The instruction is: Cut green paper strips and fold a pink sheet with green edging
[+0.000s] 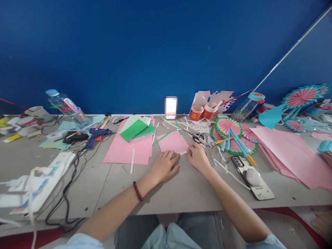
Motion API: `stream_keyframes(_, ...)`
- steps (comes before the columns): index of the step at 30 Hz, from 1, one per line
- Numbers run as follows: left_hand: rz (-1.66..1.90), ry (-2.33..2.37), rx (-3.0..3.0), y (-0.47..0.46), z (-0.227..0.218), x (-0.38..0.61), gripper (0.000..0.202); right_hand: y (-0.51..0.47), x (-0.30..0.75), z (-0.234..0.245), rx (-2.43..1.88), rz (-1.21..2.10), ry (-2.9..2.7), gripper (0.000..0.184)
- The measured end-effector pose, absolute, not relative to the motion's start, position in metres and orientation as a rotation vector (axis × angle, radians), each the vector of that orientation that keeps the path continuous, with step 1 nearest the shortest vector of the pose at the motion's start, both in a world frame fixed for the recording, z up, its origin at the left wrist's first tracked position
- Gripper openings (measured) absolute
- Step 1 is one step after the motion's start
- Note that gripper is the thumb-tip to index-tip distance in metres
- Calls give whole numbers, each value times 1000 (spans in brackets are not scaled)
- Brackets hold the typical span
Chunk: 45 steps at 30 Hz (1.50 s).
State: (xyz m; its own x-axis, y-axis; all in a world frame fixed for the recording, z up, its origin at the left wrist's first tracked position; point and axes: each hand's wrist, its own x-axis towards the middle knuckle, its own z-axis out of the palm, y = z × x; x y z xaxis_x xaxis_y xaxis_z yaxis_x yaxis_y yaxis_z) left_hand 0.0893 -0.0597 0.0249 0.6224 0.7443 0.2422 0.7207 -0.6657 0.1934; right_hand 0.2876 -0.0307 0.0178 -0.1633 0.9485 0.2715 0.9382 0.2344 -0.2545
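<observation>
A small pink sheet of paper (173,141) lies flat in front of me, with a narrow white paper strip (183,152) along its near edge. My left hand (166,166), with a dark red bead bracelet (138,191) on the wrist, rests palm down with its fingers stretched over the sheet's near left edge. At the strip's right end, my right hand (198,157) is closed, its fingertips pinching the end, partly hidden by the hand. Green paper strips (163,137) cross the sheet's upper left side. Scissors (198,138) lie just beyond my right hand.
On the left are a larger pink sheet (124,152), green paper (135,129), a blue glue gun (95,135) and a power strip (49,180) with cables. To the right lie watermelon paper fans (228,129), a phone (252,178) and pink sheets (293,148). Red paper cups (196,112) stand behind.
</observation>
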Motion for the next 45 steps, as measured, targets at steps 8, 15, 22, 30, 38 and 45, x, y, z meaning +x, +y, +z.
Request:
stream_keyframes(8, 466, 1248, 2761, -60, 26, 90, 41, -32, 286, 19, -1791, 23, -2171, 20)
stream_keyframes(15, 458, 1259, 2768, -60, 26, 90, 42, -35, 283, 25, -1855, -31, -2235, 18)
stream_keyframes(22, 429, 1265, 2775, -61, 28, 90, 42, -37, 282, 29, -1939, -61, -2240, 19)
stream_keyframes(30, 451, 1252, 2750, -61, 28, 90, 42, -31, 293, 30, -1993, -56, -2162, 22)
stream_keyframes(38, 459, 1253, 2752, -61, 28, 90, 42, -20, 305, 18, -1878, 55, -2046, 12)
stream_keyframes(45, 440, 1253, 2751, -61, 29, 90, 44, -29, 289, 18, -1830, -55, -1999, 35)
